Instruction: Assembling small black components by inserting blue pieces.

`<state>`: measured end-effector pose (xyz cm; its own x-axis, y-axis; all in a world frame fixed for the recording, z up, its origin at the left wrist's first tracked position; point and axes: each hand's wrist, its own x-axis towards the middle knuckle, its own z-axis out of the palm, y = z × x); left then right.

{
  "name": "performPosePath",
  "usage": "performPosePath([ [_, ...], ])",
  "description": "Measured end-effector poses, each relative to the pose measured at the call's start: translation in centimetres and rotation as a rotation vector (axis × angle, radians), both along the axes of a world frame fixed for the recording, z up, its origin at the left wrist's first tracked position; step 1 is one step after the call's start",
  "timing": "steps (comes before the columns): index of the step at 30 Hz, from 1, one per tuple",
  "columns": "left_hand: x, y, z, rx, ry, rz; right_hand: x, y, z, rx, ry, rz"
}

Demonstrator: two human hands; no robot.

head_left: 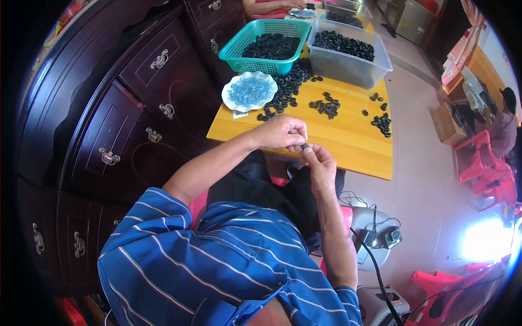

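My hands meet just over the near edge of the yellow table [348,146]. Between the fingertips is a small black ring-like part [304,146]. My right hand [319,162] pinches this part from the right. The fingers of my left hand [283,132] are closed against it from the left; whether they hold a second small piece is too small to make out. Loose black parts [328,105] of the same look lie in clusters beyond my hands. A white wavy-rimmed plate [227,92] heaped with small clear bluish pieces [251,91] sits at the left.
Behind the plate stands a teal basket [234,62] of black pieces, beside a translucent bin [350,75] of black parts. A co-worker's hand [296,4] shows at the far end. Dark drawers [141,70] flank the left; cables and adapters [389,236] lie on a stool at the right.
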<state>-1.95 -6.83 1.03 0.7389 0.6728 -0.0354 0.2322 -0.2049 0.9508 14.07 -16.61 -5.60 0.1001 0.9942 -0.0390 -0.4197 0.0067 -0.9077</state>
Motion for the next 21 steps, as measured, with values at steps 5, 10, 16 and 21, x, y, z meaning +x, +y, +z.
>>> performPosePath([
  [5, 0.8, -1.2, -1.0, 0.203, -0.001, 0.103, -0.2, -0.2, -0.4, 0.006, -0.148, -0.083],
  [10, 0.9, -1.8, -0.5, 0.351, 0.038, 0.113, -0.2, 0.0, -0.6, -0.021, -0.140, -0.102],
  [16, 0.3, -1.6, -2.5, 0.287, -0.186, 0.140, 0.1, 0.3, -0.4, 0.016, -0.031, -0.013],
  [21, -0.3, -2.5, -0.2, 0.227, -0.147, 0.200, 0.3, 0.3, 0.1, -0.095, 0.201, 0.081],
])
